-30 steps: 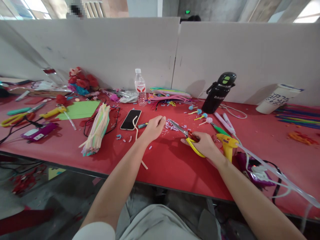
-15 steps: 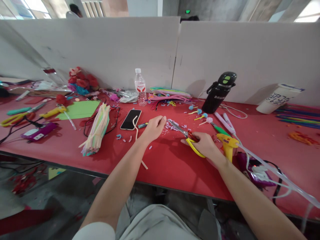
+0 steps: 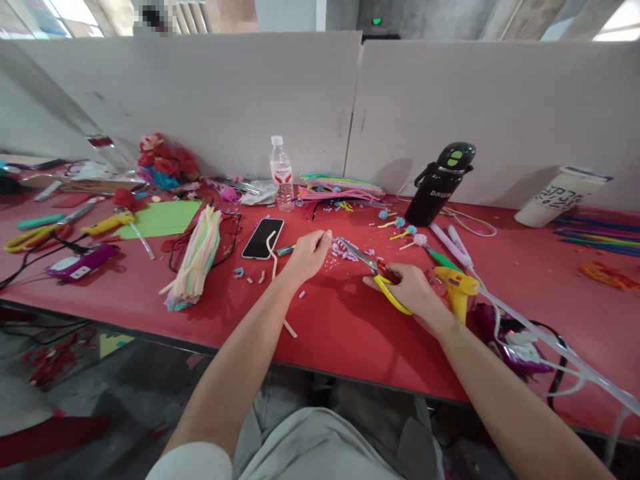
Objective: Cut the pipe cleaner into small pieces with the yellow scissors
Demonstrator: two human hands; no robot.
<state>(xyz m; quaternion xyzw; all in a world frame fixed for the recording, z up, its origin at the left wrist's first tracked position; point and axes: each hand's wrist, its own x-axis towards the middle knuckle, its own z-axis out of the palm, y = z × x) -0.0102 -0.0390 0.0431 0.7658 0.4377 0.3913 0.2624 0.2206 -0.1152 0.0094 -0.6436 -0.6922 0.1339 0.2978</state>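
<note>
My right hand (image 3: 403, 283) is closed round the handles of yellow and red scissors (image 3: 389, 293), whose blades point up and left over a scatter of small lilac pieces (image 3: 345, 251). Just left of the blade tips, my left hand (image 3: 311, 255) is closed in a pinch; whatever it holds is too small to make out. A pale stem (image 3: 273, 250) runs under my left forearm, its other end showing on the near side. The black phone (image 3: 263, 239) lies left of my left hand.
A bundle of pale stems (image 3: 195, 257) lies at left. Behind stand a clear bottle (image 3: 283, 177) and a black flask (image 3: 435, 190). A yellow glue gun (image 3: 457, 287) and purple box (image 3: 515, 347) with cords are beside my right forearm. A white cup (image 3: 555, 195) leans at right.
The whole view has shifted slightly. Both hands and the scissors hold nearly the same pose, with no clear movement on the table.
</note>
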